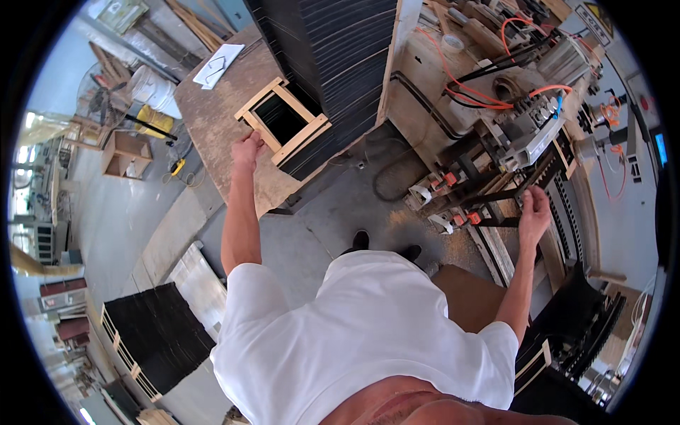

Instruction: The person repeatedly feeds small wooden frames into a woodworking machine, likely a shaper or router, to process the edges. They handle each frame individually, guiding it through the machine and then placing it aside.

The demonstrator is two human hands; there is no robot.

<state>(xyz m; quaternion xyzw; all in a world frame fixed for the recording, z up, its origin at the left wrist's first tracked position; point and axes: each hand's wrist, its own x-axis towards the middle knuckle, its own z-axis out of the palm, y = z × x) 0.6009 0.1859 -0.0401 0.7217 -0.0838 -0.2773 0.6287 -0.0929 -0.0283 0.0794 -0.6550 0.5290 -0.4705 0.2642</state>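
Note:
My left hand [248, 150] has its fingers closed on the near left edge of a small light-wood frame [302, 136] with a dark rectangular opening. This frame lies on top of a stack of dark-sided frames [308, 161] at the table's edge. Out to the right, my right hand [535, 207] is closed, its fingertips at the end of a dark strip [504, 194] beside a bench machine [528, 150]. Orange-red clamps [473, 218] sit at the other end of that strip. What lies inside the right fingers is partly hidden.
A brown table [212, 120] bears a white sheet [218, 65]. A tall dark stack [354, 57] rises ahead. Orange air hoses [474, 100] cross the workbench. Sawdust [404, 223] lies on the floor near my shoes. A black panel pile [159, 336] stands lower left.

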